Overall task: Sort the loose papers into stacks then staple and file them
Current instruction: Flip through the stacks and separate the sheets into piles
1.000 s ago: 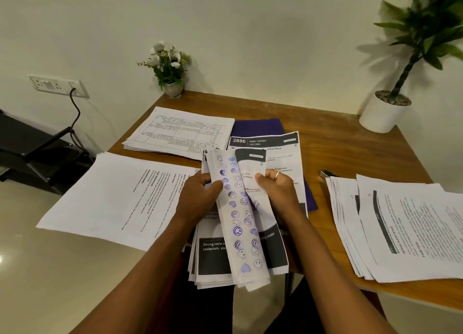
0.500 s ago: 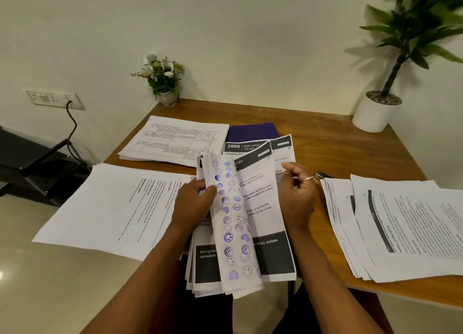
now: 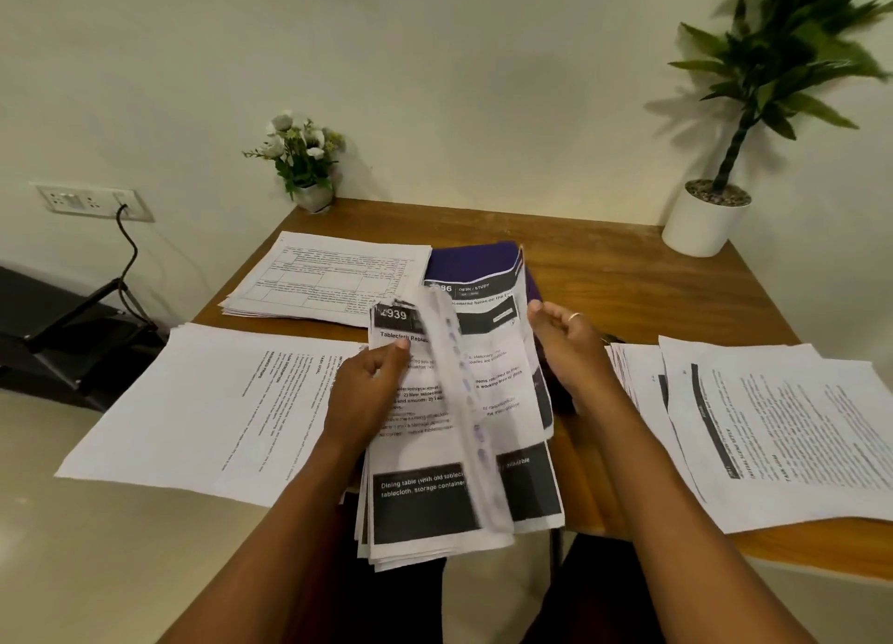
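My left hand (image 3: 372,387) grips a thick bundle of printed sheets (image 3: 425,498) with black header and footer bands, held over the desk's near edge. A sheet printed with purple smiley faces (image 3: 464,402) stands on edge in the middle of the bundle, blurred. My right hand (image 3: 565,348) pinches the right edge of a black-banded sheet (image 3: 497,348) and lifts it to the right. Sorted stacks lie on the wooden desk (image 3: 604,276): a text stack on the left (image 3: 208,402), a table-form stack at the back (image 3: 333,276) and a stack on the right (image 3: 773,426). A purple folder (image 3: 473,257) lies behind the bundle.
A small flower pot (image 3: 309,170) stands at the desk's back left corner and a white potted plant (image 3: 700,218) at the back right. A wall socket with a cable (image 3: 92,201) and a black rack (image 3: 58,334) are to the left.
The smiley sheet has swung up on edge, uncovering the top sheet headed 2939. My right hand has moved right and up, drawing a black-banded sheet with it.
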The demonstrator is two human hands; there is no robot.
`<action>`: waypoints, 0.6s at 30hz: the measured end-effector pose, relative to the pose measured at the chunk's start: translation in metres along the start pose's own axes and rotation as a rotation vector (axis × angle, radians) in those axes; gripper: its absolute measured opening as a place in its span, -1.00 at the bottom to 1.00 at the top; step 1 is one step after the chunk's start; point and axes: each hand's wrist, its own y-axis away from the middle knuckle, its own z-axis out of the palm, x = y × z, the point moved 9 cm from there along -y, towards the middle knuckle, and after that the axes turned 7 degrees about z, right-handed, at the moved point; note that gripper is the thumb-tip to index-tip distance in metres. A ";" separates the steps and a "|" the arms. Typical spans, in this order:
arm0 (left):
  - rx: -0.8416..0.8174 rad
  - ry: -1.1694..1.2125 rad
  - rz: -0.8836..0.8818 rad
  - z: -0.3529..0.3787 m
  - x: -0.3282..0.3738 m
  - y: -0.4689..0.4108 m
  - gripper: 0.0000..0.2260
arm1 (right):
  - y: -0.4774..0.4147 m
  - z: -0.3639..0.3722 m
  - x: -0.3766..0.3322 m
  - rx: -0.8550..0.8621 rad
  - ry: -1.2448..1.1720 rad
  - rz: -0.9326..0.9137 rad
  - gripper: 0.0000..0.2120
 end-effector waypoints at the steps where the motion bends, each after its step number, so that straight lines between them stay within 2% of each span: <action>1: 0.006 0.015 -0.022 -0.001 0.001 0.001 -0.54 | 0.005 0.007 0.002 -0.073 0.035 0.031 -0.37; 3: 0.015 0.018 -0.043 -0.002 0.000 0.001 -0.59 | 0.018 0.018 0.003 -0.180 0.032 0.074 -0.63; 4: 0.013 -0.027 -0.027 -0.003 -0.004 -0.001 -0.69 | 0.023 0.021 0.005 -0.209 0.017 0.095 -0.72; 5: -0.001 -0.074 -0.005 -0.002 -0.004 -0.002 -0.75 | 0.025 0.025 0.008 -0.247 0.001 0.111 -0.71; 8: -0.027 -0.103 0.003 0.000 -0.008 -0.001 -0.58 | 0.037 0.035 0.011 -0.317 -0.066 0.151 -0.50; 11: -0.009 -0.113 0.028 0.000 0.002 -0.001 -0.45 | 0.040 0.036 0.014 -0.275 0.035 0.111 -0.71; 13: -0.004 -0.068 0.035 0.000 0.007 0.000 -0.33 | 0.042 0.029 0.013 -0.227 0.056 0.091 -0.78; 16: 0.023 0.078 -0.020 -0.003 0.012 -0.003 -0.13 | 0.047 0.009 0.003 -0.223 -0.059 0.072 -0.75; 18: 0.021 0.154 -0.053 -0.003 0.023 -0.006 -0.12 | 0.054 -0.009 -0.011 -0.244 -0.195 0.036 -0.76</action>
